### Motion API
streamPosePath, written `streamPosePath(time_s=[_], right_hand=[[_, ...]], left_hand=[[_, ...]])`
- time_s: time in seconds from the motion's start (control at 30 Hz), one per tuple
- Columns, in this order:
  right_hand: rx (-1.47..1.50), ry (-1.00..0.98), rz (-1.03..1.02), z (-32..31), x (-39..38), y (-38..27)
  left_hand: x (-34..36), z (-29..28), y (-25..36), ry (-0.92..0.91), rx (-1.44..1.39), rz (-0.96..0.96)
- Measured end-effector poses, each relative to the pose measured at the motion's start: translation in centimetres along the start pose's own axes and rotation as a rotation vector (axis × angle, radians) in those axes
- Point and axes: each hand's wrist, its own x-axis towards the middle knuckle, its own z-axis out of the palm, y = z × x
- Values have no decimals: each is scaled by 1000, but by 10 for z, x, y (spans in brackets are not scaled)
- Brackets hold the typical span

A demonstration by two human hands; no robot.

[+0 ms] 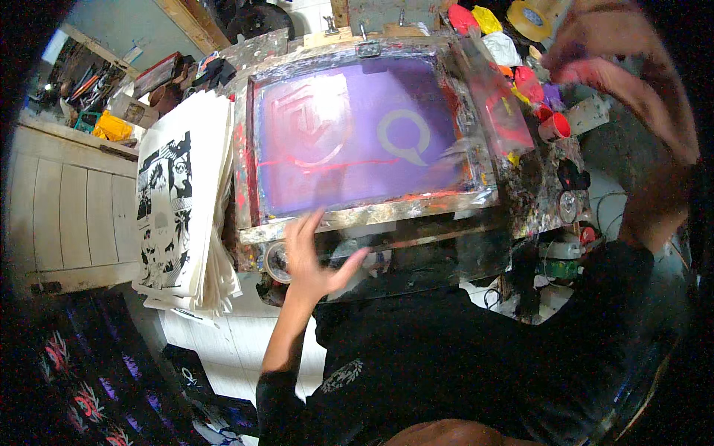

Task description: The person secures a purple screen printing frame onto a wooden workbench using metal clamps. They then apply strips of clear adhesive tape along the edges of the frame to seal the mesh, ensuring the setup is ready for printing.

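Observation:
A wooden screen-printing frame [364, 221] with paint-stained rails lies in front of me. Its purple mesh [357, 175] shows a shield-like shape at left, a ring-shaped speech bubble at right, and a red smear across. My left hand [309, 256] is at the frame's near rail, thumb and fingers apart; the fingertips overlap the rail, and I cannot tell how firmly they touch. My right hand [610, 63] is raised at the upper right, smeared by motion, near a roll of tape [529, 20]. Whether it holds anything does not show.
At left stands a stack of large paper sheets [175, 201], the top one printed black. Red and yellow bags [487, 21] and a red cup [554, 127] crowd the right side. Dark printed cloth [97, 372] lies lower left, and a hinge clamp [367, 48] sits at the frame's far rail.

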Motion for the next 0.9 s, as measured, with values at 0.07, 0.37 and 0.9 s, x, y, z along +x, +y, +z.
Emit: streamPosePath(time_s=[0.07, 0.37, 0.9], right_hand=[[-1, 16, -11, 7, 5, 13], [62, 159, 311, 5, -26, 62], [1052, 565, 1768, 242, -107, -90]], left_hand=[[81, 31, 42, -23, -271, 91], [178, 109, -16, -1086, -932, -290], [384, 262, -113, -926, -561, 47]])
